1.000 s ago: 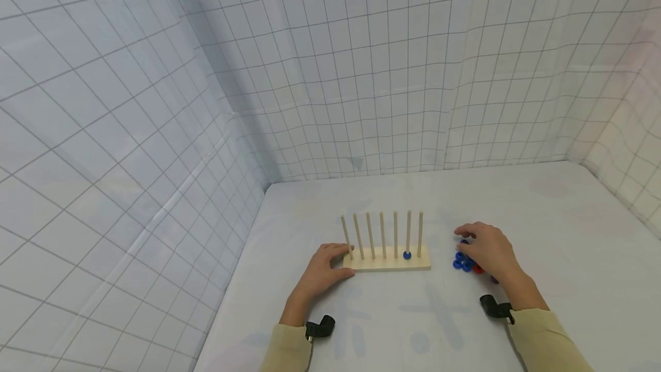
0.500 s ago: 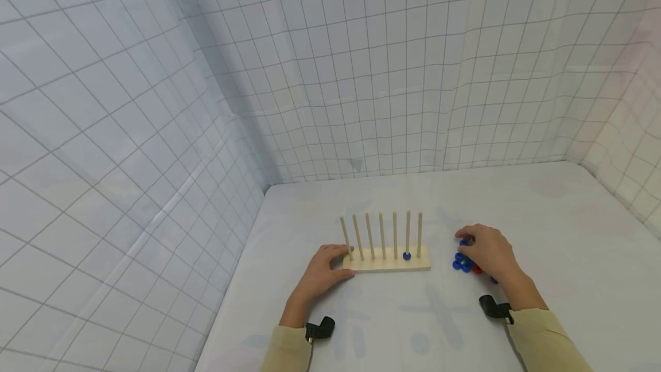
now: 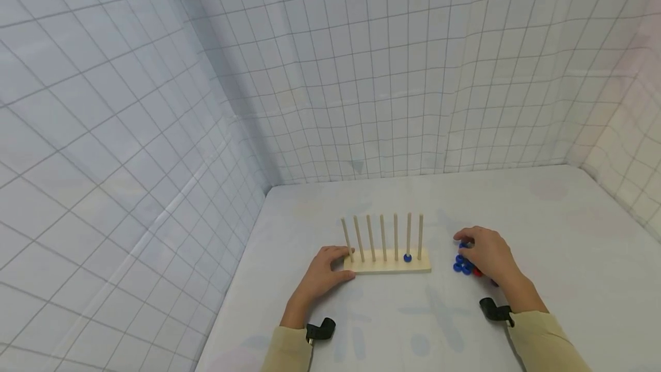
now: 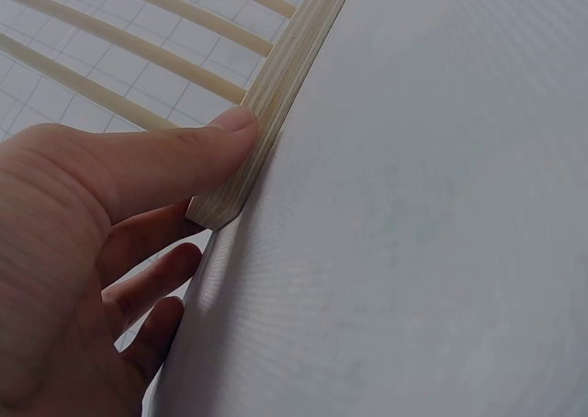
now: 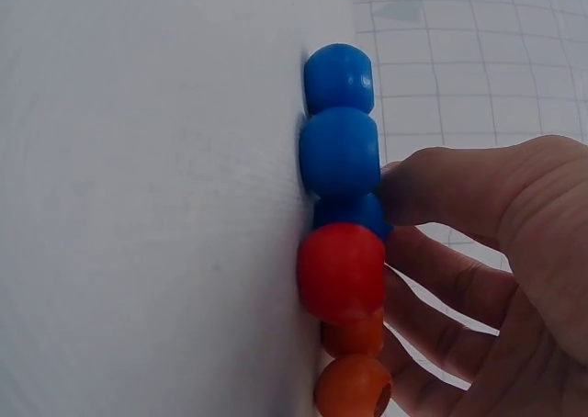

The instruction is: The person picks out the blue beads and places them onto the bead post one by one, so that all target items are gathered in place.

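Note:
A pale wooden base [image 3: 387,266] with a row of several upright pegs [image 3: 396,234] stands mid-table, one blue bead [image 3: 408,258] low on the second peg from the right. My left hand [image 3: 320,274] grips its left end, thumb on the front edge [image 4: 266,86] and fingers at the back. To the right, my right hand [image 3: 488,254] is over a cluster of beads. Its thumb and forefinger curl round a blue bead [image 3: 463,245]; their contact is partly hidden. The right wrist view shows blue beads [image 5: 340,151], a red bead [image 5: 340,272] and orange beads [image 5: 354,385].
More blue beads [image 3: 457,267] lie just left of the right hand, near a red one [image 3: 477,272]. The white tabletop [image 3: 382,326] is enclosed by grid-patterned sheets [image 3: 372,73] behind and at both sides. A black wrist camera [image 3: 321,329] sits on the left wrist.
Both hands, the pegged base and the beads stay almost in place. The whole head view shifts by only a few pixels.

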The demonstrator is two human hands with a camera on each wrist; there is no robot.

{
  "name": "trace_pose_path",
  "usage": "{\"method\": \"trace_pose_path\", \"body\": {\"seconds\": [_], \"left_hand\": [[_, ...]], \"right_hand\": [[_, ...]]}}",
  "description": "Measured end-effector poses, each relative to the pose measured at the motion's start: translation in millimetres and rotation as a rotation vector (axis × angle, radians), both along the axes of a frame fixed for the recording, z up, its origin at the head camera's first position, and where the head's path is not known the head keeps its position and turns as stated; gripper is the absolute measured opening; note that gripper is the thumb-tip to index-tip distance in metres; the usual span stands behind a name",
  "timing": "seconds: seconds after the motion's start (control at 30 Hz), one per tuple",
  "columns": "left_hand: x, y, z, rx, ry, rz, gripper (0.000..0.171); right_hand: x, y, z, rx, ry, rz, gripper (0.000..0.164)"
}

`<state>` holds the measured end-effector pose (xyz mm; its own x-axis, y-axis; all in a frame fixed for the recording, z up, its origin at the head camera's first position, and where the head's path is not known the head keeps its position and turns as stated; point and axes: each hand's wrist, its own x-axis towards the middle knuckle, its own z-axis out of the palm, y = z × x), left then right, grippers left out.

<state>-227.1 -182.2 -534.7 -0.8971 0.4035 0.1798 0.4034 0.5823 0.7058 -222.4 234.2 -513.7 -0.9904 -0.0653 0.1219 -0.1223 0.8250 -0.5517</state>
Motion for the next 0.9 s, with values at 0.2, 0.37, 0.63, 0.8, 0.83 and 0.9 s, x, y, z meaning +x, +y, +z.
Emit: {"method": "trace_pose_path", "body": {"seconds": [0.2, 0.37, 0.63, 0.8, 0.83, 0.9], "left_hand": [[-0.1, 0.0, -0.2, 0.001, -0.017, 0.003, 0.054], [1.7, -0.3, 0.6, -0.001, -0.029, 0.010, 0.055], [2.2, -0.4, 0.3, -0.002, -0.030, 0.020, 0.055], [2.3, -0.2, 0.2, -0.008, -0.034, 0.025, 0.055], [2.2, -0.2, -0.1, -0.008, -0.034, 0.025, 0.055], [1.9, -0.3, -0.4, -0.008, -0.033, 0.026, 0.055]], "right_hand": [[2.0, -0.5, 3.0, -0.010, 0.016, 0.006, 0.029], [2.1, -1.6, 3.8, -0.017, 0.030, 0.004, 0.029], [2.5, -2.6, 4.9, -0.016, 0.132, 0.037, 0.025], [3.2, -3.7, 7.5, -0.028, 0.164, 0.043, 0.022], [3.2, -3.8, 7.9, -0.031, 0.169, 0.045, 0.022], [3.2, -4.4, 8.8, -0.037, 0.178, 0.049, 0.021]]}}
